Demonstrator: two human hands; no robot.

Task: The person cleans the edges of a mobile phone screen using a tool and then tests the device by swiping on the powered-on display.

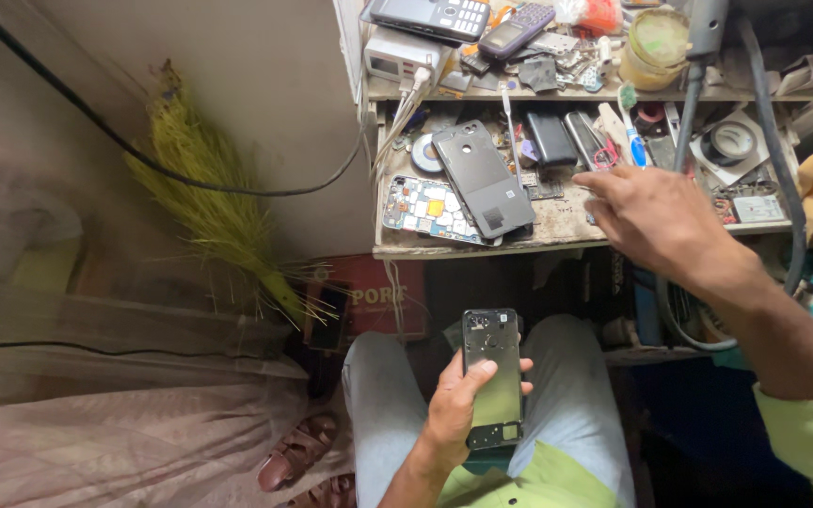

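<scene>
An opened phone [493, 378] is gripped by the left hand [456, 406] at lower centre of the frame, while the right hand [656, 218], fingers loosely spread and holding nothing, is stretched over the cluttered shelf [557, 224] at upper right

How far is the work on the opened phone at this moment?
Done: the phone in the left hand is open, and a dark back cover lies on the shelf over a bare circuit board. In hand: the left hand holds the open phone frame while the right hand reaches among the small parts there. Left: the phone is not yet closed.
</scene>
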